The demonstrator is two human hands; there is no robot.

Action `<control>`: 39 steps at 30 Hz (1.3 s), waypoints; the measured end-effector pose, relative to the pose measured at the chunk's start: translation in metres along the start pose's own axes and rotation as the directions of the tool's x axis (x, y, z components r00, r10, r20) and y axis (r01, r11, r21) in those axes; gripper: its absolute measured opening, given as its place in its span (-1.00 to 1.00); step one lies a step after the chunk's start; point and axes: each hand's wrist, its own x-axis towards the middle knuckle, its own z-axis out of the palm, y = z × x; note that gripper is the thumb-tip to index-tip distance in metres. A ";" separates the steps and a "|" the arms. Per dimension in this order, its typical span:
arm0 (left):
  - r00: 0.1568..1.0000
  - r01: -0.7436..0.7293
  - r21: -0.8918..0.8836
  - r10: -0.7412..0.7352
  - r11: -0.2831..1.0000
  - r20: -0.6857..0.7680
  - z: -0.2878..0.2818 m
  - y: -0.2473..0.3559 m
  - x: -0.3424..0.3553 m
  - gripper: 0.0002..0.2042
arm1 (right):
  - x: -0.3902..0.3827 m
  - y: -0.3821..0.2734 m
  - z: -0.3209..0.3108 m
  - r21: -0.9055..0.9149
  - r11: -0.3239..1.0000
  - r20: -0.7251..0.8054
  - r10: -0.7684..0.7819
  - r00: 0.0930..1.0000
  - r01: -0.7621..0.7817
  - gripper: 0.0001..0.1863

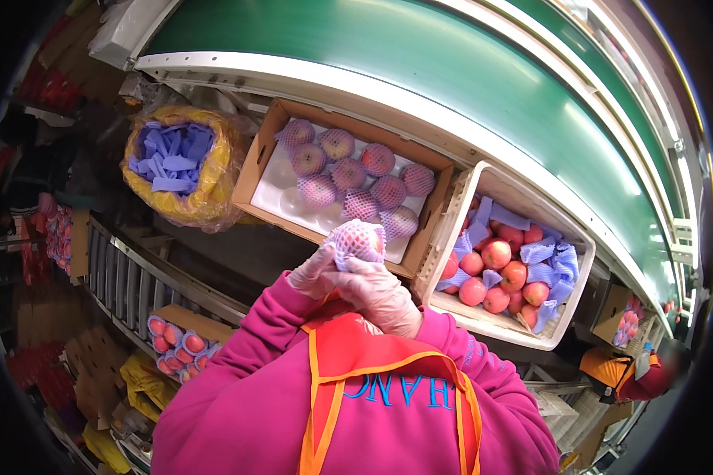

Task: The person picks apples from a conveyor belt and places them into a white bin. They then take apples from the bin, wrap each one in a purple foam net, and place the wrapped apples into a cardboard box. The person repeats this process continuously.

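- we are seeing the netted apple sitting up between both hands, in front of the chest and just over the near edge of the carton.
- the left hand is curling its fingers narrowly around the apple's lower left, probably to be steadying it while the other hand is working at the net.
- the right hand is pressing its bent fingers against the lower side, closed on the fruit and its sleeve; we are finding the exact thumb positions hard to tell.
- both hands seem to be wearing thin pale gloves, and we are guessing these are sparing the skin of the fruit.
- inside the carton, a white tray is showing round hollows, which we are judging to be there for holding each fruit apart; several wrapped apples are resting in it, their mesh likely cushioning them against knocks.
- touching the carton's right end, a pale crate is holding bare apples with loose foam nets lying among them, so fruit and sleeves are both staying within easy reach of the right hand.
- to the left, a yellow bag is standing open around more flat nets, its wide mouth presumably making them easy to grab.
- beyond everything, a green conveyor belt is running alongside.
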 end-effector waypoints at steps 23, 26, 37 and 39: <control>0.596 0.183 0.471 0.284 0.863 -0.751 -0.339 0.159 0.099 -0.80 | -0.087 0.026 -0.106 -0.471 0.814 -0.461 0.102 0.881 -0.341 -0.92; 0.507 0.174 0.466 0.327 0.868 -0.798 -0.383 0.170 0.085 -0.63 | -0.108 0.024 -0.155 -0.404 0.851 -0.551 0.066 0.832 -0.335 -0.87; 0.314 0.788 0.554 0.601 0.267 -0.735 -0.343 0.167 0.062 -0.25 | -0.039 0.109 -0.351 -0.720 0.138 -0.693 -0.180 0.698 -0.680 -0.70; 0.213 0.854 0.513 0.839 0.089 -0.500 -0.281 0.134 0.070 -0.25 | -0.038 0.158 -0.386 -0.710 0.005 -0.693 -0.188 0.696 -0.705 -0.60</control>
